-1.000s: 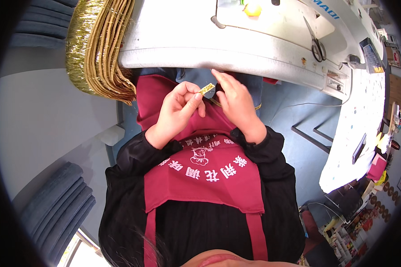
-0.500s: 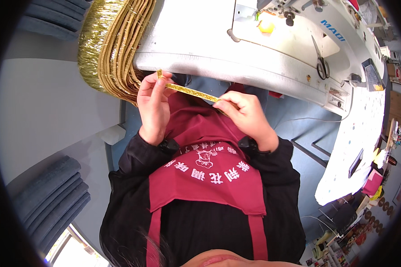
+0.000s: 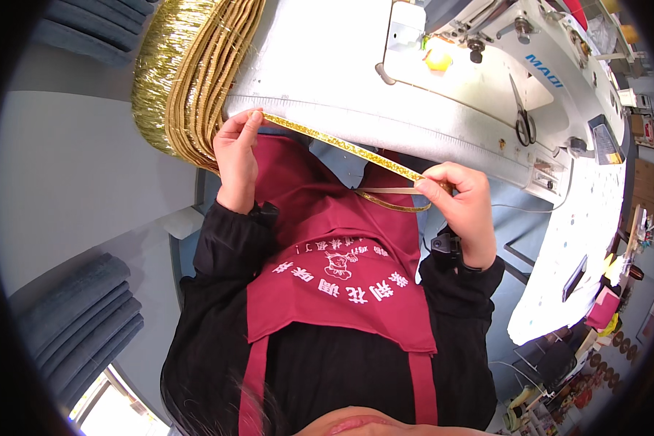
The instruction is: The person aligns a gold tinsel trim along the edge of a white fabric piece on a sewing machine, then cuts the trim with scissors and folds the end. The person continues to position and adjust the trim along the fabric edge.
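Observation:
A narrow gold glitter ribbon [image 3: 341,145] stretches taut between my hands, above my lap and along the near edge of the sewing table. Its upper end is pinched between the thumb and fingers of my left hand [image 3: 238,156], close to the table's corner. My right hand [image 3: 459,203] is closed on the ribbon farther along, lower and to the right. From there a loose loop of the ribbon hangs back over the dark red apron [image 3: 312,171]. Whether more ribbon is bunched inside my right hand is hidden by the fingers.
A thick stack of gold tinsel fringe [image 3: 174,80] hangs over the table's left end. On the white table [image 3: 305,65] stand a sewing machine [image 3: 538,65], an orange-yellow round thing [image 3: 437,58] and black-handled scissors [image 3: 523,123]. Folded blue-grey cloth [image 3: 83,327] lies at the left.
My right hand has moved right and down, drawing out a longer stretch of ribbon, and a hanging loop now shows. My left hand has shifted slightly left.

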Demonstrator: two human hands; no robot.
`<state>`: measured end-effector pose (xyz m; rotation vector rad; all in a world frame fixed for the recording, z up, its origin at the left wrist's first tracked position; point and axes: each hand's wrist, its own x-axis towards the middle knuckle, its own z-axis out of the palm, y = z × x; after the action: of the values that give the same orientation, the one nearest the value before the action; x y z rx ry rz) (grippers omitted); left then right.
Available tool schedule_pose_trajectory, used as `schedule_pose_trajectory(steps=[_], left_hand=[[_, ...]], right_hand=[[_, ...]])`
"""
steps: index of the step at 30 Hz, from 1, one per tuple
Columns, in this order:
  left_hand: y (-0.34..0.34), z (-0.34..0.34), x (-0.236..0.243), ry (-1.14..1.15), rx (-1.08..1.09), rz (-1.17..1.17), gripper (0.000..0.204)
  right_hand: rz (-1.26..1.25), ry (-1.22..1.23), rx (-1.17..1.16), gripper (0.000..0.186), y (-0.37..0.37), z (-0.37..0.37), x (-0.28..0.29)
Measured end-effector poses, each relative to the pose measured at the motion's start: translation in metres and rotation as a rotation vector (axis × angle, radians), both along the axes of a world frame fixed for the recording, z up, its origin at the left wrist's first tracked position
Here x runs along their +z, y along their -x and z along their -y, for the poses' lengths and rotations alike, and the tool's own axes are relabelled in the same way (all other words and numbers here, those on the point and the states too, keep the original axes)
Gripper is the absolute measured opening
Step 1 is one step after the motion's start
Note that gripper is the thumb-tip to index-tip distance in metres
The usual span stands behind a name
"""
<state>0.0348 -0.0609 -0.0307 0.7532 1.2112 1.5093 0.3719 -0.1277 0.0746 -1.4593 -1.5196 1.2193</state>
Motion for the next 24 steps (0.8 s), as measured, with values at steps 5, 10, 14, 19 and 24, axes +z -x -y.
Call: schedule_pose_trajectory(steps=[5, 10, 14, 19, 24], left_hand=[[0.005, -0.012, -0.017, -0.072, 0.072, -0.376, 0.012], [0.003, -0.024, -0.029, -0.186, 0.163, -0.813, 0.012], [0.001, -0.026, -0.028, -0.165, 0.212, -0.838, 0.037], [-0.001, -0.025, -0.029, -0.127, 0.210, -0.830, 0.043], [0.000, -0.027, -0.033, -0.088, 0.214, -0.761, 0.037]], right_hand=[[0.036, 0.032, -0.053, 0.012, -0.022, -0.004, 0.008], [0.017, -0.015, -0.223, 0.012, -0.069, -0.016, -0.009], [0.051, 0.003, -0.391, 0.013, -0.123, -0.015, -0.034], [0.213, 0.002, -0.540, 0.015, -0.172, -0.002, -0.069], [0.327, 0.058, -0.691, 0.013, -0.197, 0.023, -0.083]])
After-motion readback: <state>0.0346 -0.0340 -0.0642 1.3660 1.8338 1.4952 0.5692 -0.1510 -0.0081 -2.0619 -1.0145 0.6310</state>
